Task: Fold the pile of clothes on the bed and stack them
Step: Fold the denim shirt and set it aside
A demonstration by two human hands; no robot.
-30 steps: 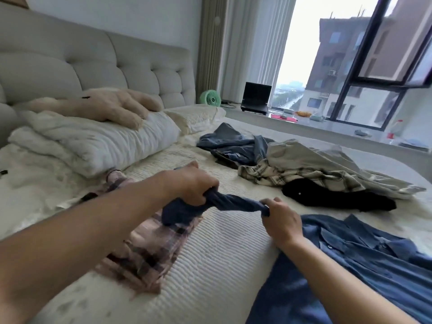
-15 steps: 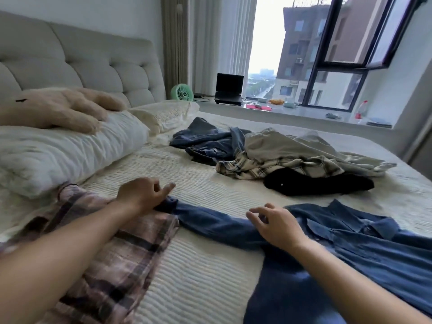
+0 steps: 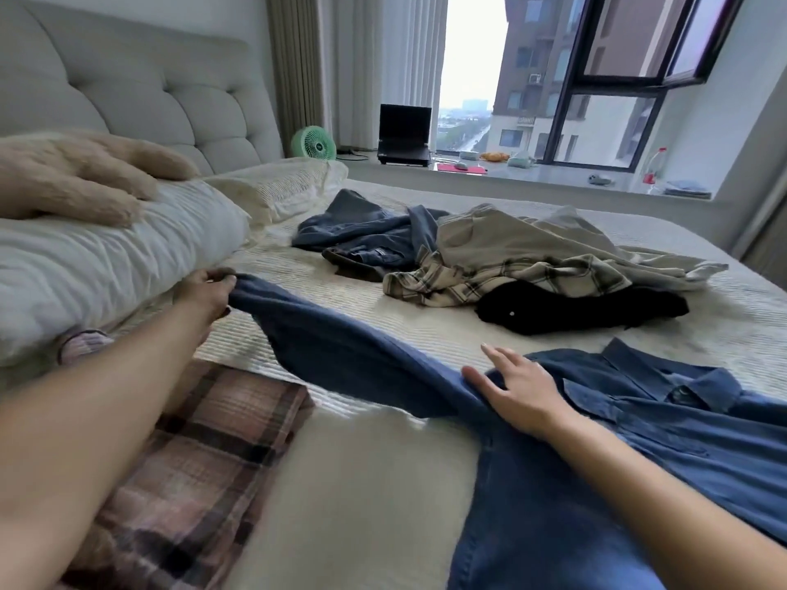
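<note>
A denim shirt (image 3: 664, 423) lies spread on the bed (image 3: 374, 483) at the right, collar toward the window, with one sleeve (image 3: 340, 347) stretched out to the left across the cover. The left hand (image 3: 206, 291) pinches the cuff end of that sleeve between curled fingers (image 3: 221, 276) and thumb, just in front of the big pillow (image 3: 106, 257), and the sleeve hangs slightly off the bed from there down to the shoulder. The right hand (image 3: 517, 391) rests flat on the shirt where sleeve meets body, its fingers straight and spread, pressing the cloth down. Under the left forearm, at the near left, a folded pink plaid garment (image 3: 204, 453) lies on the bed, apart from the shirt. Farther back, in the middle of the bed, the unfolded pile (image 3: 489, 266) sits well beyond both hands: blue denim pieces at the left, a beige plaid shirt over them, and a black garment (image 3: 579, 308) at the near edge. A plush toy (image 3: 81, 176) lies on the pillow. On the sill by the window stand a green fan (image 3: 314, 142) and a laptop (image 3: 404, 134).
</note>
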